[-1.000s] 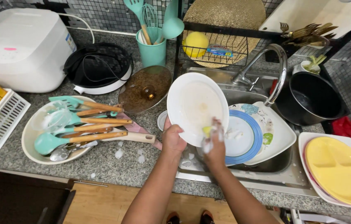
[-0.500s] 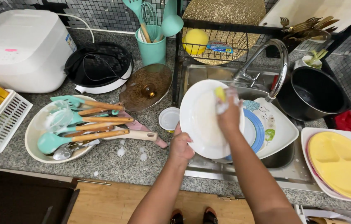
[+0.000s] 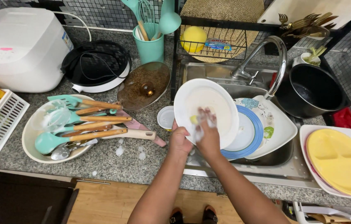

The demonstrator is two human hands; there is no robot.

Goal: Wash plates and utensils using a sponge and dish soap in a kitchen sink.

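Left hand (image 3: 179,141) grips the lower rim of a white plate (image 3: 205,111), holding it tilted over the front edge of the sink (image 3: 266,166), while the right hand (image 3: 207,135) presses flat, fingers curled on a soapy yellow sponge (image 3: 194,120), against the plate's face. Judging by the suds, the scrubbing looks only midway: a blue-rimmed plate (image 3: 248,132) and a patterned square dish (image 3: 277,124) wait in the basin, soapy utensils (image 3: 80,122) sit in a bowl near the counter's left front, and yellow divided trays (image 3: 341,161) lie at the right. Farther back stand a black pot (image 3: 312,89) and the faucet (image 3: 266,58).
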